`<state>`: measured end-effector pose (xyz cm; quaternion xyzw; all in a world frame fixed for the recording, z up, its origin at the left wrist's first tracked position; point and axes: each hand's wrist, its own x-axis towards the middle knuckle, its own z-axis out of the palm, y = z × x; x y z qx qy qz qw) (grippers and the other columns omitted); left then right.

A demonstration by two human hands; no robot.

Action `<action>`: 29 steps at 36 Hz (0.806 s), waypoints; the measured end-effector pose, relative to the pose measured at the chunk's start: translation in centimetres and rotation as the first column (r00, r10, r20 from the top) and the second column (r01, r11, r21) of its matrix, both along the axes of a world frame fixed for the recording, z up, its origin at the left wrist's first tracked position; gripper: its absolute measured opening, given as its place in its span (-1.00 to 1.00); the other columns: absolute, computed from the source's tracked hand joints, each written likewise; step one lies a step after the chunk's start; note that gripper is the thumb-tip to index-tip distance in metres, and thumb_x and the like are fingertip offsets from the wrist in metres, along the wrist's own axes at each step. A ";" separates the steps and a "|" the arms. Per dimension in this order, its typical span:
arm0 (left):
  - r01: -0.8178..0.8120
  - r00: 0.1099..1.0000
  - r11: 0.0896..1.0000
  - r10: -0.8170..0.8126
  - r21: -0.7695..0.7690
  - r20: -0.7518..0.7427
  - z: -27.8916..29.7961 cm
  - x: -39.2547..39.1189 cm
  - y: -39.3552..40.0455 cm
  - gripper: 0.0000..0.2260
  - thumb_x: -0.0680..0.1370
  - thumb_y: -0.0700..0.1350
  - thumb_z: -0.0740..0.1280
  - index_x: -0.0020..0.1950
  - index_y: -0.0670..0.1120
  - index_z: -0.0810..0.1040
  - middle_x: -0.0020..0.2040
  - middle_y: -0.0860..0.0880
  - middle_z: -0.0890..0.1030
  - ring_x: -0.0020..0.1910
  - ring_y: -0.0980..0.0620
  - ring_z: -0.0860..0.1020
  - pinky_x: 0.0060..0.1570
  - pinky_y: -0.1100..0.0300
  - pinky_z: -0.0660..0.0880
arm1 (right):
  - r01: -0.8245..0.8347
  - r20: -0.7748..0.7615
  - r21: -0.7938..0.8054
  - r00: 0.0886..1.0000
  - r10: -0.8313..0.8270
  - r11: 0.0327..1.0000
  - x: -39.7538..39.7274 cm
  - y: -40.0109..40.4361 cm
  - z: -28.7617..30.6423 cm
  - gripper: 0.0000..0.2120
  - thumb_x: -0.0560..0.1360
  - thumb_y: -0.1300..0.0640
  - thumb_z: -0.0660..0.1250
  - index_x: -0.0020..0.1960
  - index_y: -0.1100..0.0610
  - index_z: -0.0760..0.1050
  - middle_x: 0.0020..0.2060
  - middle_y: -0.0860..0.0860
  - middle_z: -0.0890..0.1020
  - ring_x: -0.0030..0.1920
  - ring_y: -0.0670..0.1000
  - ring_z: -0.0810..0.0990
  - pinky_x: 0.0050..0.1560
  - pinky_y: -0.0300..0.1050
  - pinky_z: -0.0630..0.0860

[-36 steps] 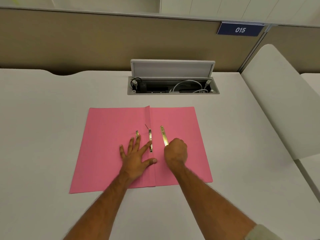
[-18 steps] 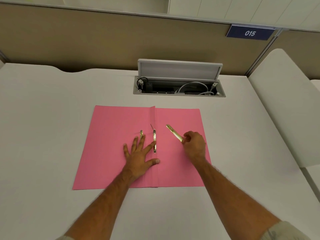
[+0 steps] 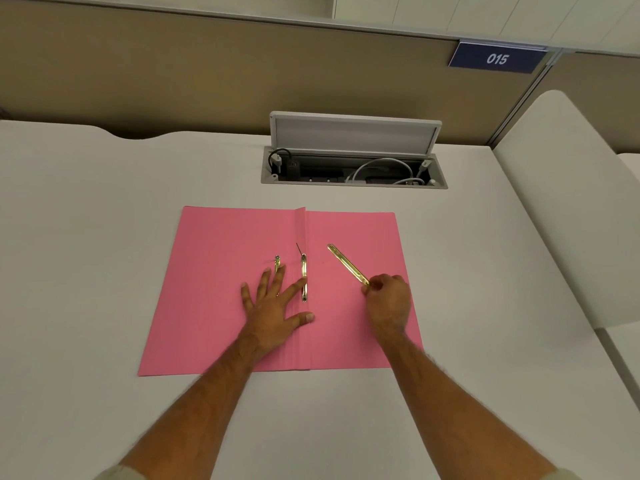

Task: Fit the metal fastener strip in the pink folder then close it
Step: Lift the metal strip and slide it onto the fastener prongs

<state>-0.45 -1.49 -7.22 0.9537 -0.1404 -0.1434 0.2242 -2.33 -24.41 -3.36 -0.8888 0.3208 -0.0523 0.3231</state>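
The pink folder (image 3: 214,292) lies open and flat on the white desk. My left hand (image 3: 273,306) presses flat on its left leaf beside the spine, fingers spread. A brass fastener base (image 3: 304,277) lies along the spine, one thin prong standing up at its far end. A small brass piece (image 3: 277,262) pokes out beyond my left fingertips. My right hand (image 3: 388,299) pinches the near end of a long brass fastener strip (image 3: 346,263), which slants up and left over the right leaf.
An open cable box (image 3: 353,168) with a raised lid, plugs and white cords sits in the desk behind the folder. A white divider (image 3: 568,202) borders the right side. A tan partition with a "015" sign (image 3: 497,58) stands behind.
My right hand has carried the brass strip rightward, away from the spine, turning it from nearly straight to slanted. My left hand has stayed flat on the folder.
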 end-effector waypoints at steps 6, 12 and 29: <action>0.003 1.000 1.000 -0.003 0.001 0.006 0.1 -0.1 0.1 -0.24 0.37 0.53 0.05 0.56 0.36 0.06 0.64 0.09 -0.20 0.61 -0.02 -0.28 0.44 -0.31 -0.41 | 0.013 -0.018 0.007 1.000 -0.013 1.000 0.4 0.1 -0.4 -0.86 0.51 0.22 0.44 0.04 0.21 0.70 -0.05 0.12 0.67 -0.05 0.11 0.63 0.05 0.06 0.63; 0.004 1.000 1.000 -0.004 0.013 -0.004 0.2 0.0 0.0 -0.25 0.39 0.52 0.07 0.56 0.36 0.05 0.64 0.09 -0.22 0.61 -0.02 -0.29 0.43 -0.30 -0.43 | -0.017 -0.082 -0.004 0.997 0.017 1.000 1.0 0.1 -0.3 -0.85 0.50 0.24 0.42 0.04 0.22 0.69 -0.03 0.12 0.66 0.00 0.14 0.61 0.08 0.11 0.62; 0.004 1.000 1.000 -0.003 0.023 -0.014 -0.1 0.1 -0.1 -0.28 0.45 0.48 0.17 0.56 0.35 0.07 0.53 0.16 -0.37 0.60 -0.02 -0.32 0.42 -0.31 -0.45 | -0.219 0.051 -0.123 0.973 0.226 0.968 -0.6 0.3 0.1 -0.85 0.56 0.27 0.30 0.05 0.23 0.62 -0.10 0.11 0.67 -0.07 0.14 0.59 -0.06 0.02 0.57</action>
